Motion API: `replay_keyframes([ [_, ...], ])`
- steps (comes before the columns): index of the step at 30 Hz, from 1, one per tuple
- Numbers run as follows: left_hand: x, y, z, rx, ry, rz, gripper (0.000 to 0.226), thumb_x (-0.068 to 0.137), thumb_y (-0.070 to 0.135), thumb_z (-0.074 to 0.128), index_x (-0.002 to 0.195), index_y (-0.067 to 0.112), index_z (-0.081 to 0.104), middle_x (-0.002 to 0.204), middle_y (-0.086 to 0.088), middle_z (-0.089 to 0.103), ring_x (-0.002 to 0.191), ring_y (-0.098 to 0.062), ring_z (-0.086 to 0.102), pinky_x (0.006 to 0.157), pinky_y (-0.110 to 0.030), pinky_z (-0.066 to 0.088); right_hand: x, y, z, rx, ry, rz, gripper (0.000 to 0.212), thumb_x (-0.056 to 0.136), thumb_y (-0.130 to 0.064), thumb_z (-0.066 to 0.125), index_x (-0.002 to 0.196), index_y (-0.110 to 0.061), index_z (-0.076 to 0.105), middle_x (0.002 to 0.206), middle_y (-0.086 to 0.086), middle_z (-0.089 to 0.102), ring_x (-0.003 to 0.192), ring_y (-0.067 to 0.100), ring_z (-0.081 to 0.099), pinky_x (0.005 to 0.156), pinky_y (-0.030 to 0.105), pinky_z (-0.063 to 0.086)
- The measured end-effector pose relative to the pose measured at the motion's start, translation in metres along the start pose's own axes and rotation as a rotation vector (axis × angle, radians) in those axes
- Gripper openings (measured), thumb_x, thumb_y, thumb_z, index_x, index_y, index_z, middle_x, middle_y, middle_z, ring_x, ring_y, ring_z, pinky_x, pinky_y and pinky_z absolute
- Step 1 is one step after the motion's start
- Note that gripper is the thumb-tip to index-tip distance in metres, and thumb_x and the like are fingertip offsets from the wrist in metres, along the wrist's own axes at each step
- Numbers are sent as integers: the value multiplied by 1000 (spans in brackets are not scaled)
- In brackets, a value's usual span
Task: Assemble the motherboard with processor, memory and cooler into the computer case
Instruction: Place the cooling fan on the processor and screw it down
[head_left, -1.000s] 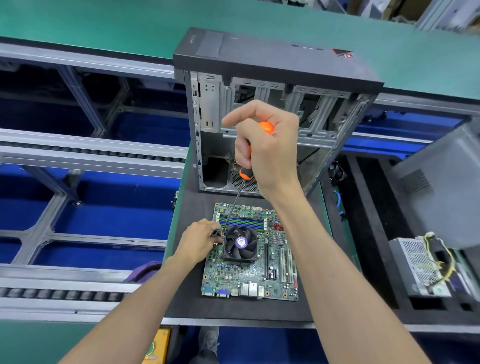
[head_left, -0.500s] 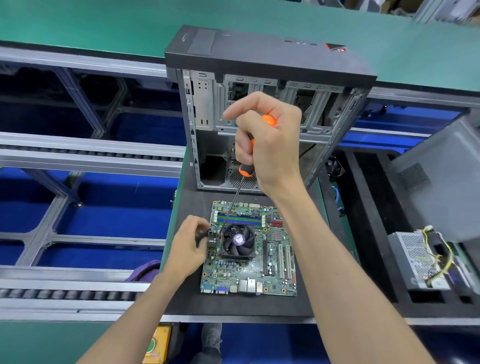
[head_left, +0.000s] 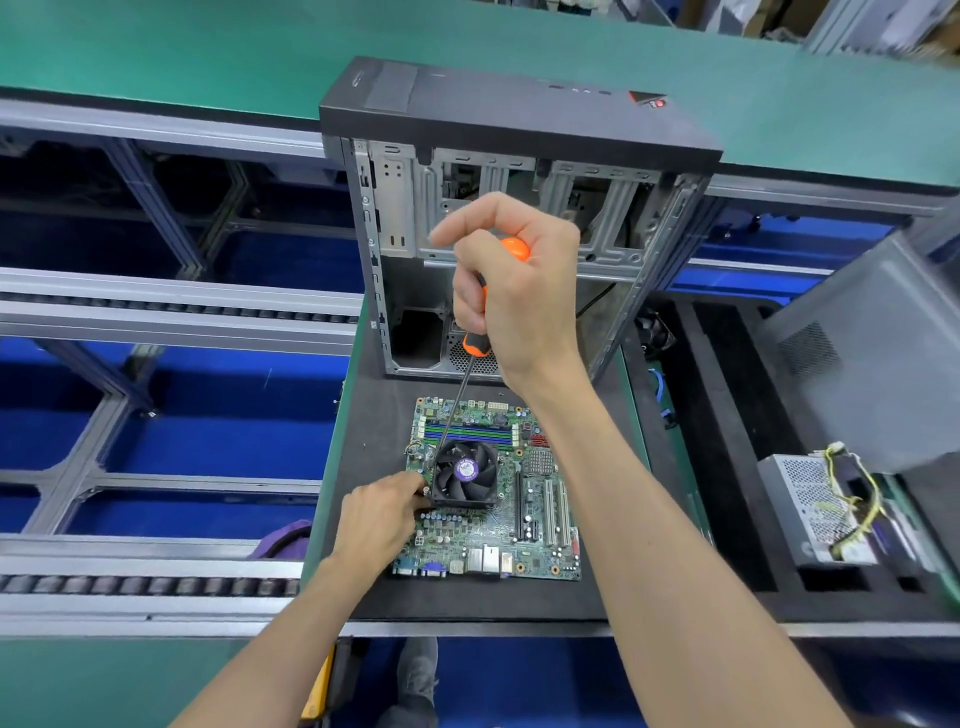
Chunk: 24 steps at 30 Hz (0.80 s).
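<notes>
Roughly midway: cooler (head_left: 464, 474) & memory sit on motherboard (head_left: 493, 540); right hand (head_left: 511, 296) fists screwdriver (head_left: 470, 358) at cooler's corner, left hand (head_left: 382, 514) pinches cooler edge. Case (head_left: 519, 234) still empty.

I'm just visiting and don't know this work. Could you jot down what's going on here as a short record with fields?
Setting: black mat at a workbench
Right hand: gripping an orange-handled screwdriver, tip down at the cooler's far-left corner
Left hand: fingers at the cooler fan, near-left corner
Motherboard: flat on the mat, not yet in the case
Computer case: open, behind the board
Power supply: in the tray on the right
</notes>
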<state>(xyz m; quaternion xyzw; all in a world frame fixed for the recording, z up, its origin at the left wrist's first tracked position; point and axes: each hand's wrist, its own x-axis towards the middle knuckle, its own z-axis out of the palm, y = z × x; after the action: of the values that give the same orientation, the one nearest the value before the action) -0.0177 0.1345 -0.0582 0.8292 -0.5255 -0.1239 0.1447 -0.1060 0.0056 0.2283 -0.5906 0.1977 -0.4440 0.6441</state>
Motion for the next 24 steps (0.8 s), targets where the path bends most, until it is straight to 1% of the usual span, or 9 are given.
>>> replay_keyframes([
  [4,-4,-1,1,95,9,-2,20,75,6,69,79,21,56,66,5,63,56,-32,61,48,-27,33,1,-5,-6,22,19,-10,25,79,19,39,76,7,62,47,-1,31,38,12,19,41,21,16],
  [7,-2,4,-3,55,-42,-33,13,82,16,68,82,22,56,72,5,66,68,-33,64,52,-32,43,4,-12,-13,29,30,-35,27,79,18,39,75,4,61,46,-1,30,37,12,18,42,20,18],
  [9,1,1,-13,-27,-45,-26,4,86,30,68,89,28,65,79,10,71,78,-24,68,64,-34,54,6,-17,-22,20,47,-68,26,78,16,40,73,2,62,45,1,30,37,13,19,42,20,20],
  [11,4,0,-30,-175,42,26,14,83,28,68,97,30,69,85,14,73,79,-11,69,72,-31,57,7,-24,-34,-5,74,-103,25,78,15,42,71,1,62,44,2,31,36,14,21,41,20,21],
  [14,25,23,-47,-315,132,232,22,85,27,59,106,27,62,100,16,63,90,-1,58,80,-24,49,8,-30,-54,-62,141,-130,25,78,14,43,70,0,62,43,2,33,34,15,23,41,20,23],
  [16,50,54,-49,-270,-15,322,25,89,34,57,112,26,61,110,14,58,103,-3,50,89,-26,43,6,-28,-65,-91,194,-117,24,78,13,43,70,0,61,44,1,34,34,15,24,41,19,23],
  [19,84,89,-43,-91,-334,329,26,89,35,58,107,19,66,105,5,65,96,-14,59,86,-36,52,-2,-19,-76,-124,257,-76,19,77,11,44,72,4,61,45,-1,35,35,13,26,42,17,25],
  [21,95,96,-37,6,-434,302,25,85,36,58,96,18,71,95,2,68,88,-18,63,80,-39,56,-8,-13,-84,-145,282,-64,16,75,8,45,72,6,61,43,-1,36,34,11,28,42,17,25],
  [24,102,98,-29,102,-492,240,27,79,40,58,83,18,73,83,0,70,78,-20,65,74,-39,59,-11,-7,-95,-177,304,-69,16,77,7,47,71,5,62,42,-3,38,35,11,30,43,18,26],
])
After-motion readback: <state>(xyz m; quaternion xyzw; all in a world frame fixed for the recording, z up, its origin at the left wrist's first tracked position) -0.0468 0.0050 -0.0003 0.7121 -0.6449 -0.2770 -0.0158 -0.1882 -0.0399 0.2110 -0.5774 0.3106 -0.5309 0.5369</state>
